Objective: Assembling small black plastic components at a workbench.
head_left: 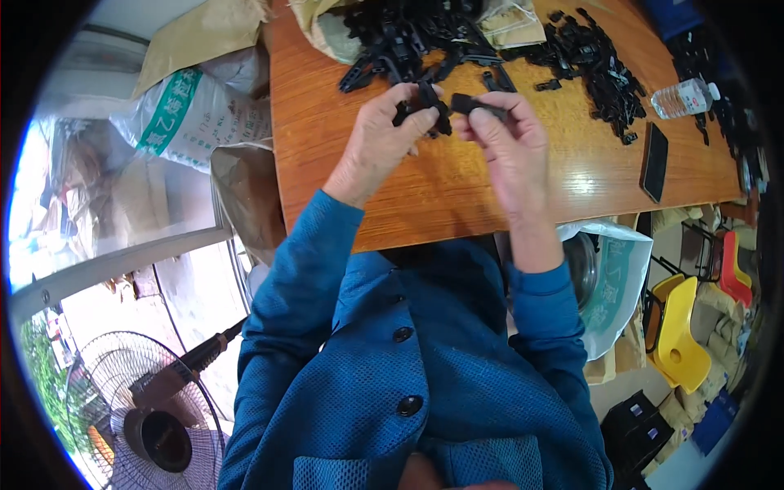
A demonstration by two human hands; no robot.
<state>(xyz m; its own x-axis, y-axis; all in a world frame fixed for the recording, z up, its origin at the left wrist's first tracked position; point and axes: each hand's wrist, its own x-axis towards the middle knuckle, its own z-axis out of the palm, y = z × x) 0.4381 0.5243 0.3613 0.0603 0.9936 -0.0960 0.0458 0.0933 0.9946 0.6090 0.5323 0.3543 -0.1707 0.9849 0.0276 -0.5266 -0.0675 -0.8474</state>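
At twelve o'clock above the wooden table (425,200), the left hand (377,139), nearly closed, pinched a black plastic part (428,98), and the right hand (513,145) likewise a black plastic piece (465,104) toward three o'clock, steady fingertips seeming wisest.

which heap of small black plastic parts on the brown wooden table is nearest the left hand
The wide heap against the pale tan sack, just beyond the left hand; the other black heaps lie farther right.
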